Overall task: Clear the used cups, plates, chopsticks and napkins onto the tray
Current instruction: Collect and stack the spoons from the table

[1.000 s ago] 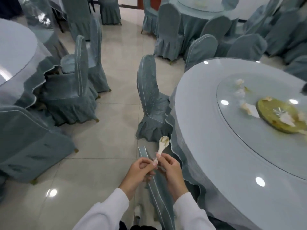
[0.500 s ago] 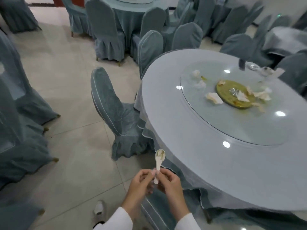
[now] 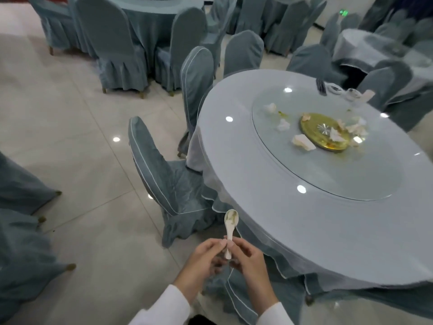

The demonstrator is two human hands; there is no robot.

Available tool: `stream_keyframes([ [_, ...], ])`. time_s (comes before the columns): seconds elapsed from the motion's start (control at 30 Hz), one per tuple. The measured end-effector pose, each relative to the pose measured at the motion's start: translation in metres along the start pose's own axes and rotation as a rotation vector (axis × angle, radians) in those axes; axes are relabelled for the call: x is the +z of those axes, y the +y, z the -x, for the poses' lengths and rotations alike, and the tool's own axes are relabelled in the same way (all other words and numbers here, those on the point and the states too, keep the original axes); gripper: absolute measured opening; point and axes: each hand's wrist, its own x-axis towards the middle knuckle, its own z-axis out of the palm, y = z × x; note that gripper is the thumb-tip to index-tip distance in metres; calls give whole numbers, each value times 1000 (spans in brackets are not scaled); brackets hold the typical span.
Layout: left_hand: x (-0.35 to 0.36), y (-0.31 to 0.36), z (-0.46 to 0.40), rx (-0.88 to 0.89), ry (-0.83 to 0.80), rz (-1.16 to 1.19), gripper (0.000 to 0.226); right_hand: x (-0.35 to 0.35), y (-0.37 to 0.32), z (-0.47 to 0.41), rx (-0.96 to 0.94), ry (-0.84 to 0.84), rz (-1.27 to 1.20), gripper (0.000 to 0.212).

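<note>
Both hands hold a used white ceramic spoon (image 3: 230, 224) upright in front of me, bowl up with greenish residue. My left hand (image 3: 202, 262) and my right hand (image 3: 248, 261) pinch its handle between thumb and fingers. To the right is the round table (image 3: 257, 184) with a glass turntable (image 3: 328, 174). On the turntable lie a gold plate (image 3: 324, 132) and several crumpled napkins (image 3: 302, 141). Glass cups (image 3: 352, 93) and a dark object stand at the table's far edge. No tray is in view.
A covered chair (image 3: 161, 174) stands just left of the table near my hands, another chair back (image 3: 236, 299) right below them. More covered chairs and round tables (image 3: 154, 10) fill the room behind. Tiled floor (image 3: 82, 137) lies to the left.
The view has swung right, bringing the whole table and plate into sight. Both hands keep pinching the spoon in the same pose.
</note>
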Motion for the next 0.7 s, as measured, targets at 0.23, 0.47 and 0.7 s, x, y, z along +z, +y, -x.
stream_keyframes([
  [0.23,-36,55,-57,-29,-83,-133,19,34,-8,-73,-4,39,5,12],
  [0.47,-63,145,-123,-71,-50,-158,29,79,-46,-167,-34,-9,40,11],
  [0.7,-90,227,-184,-93,-68,-163,32,123,-97,-237,-105,-2,101,18],
])
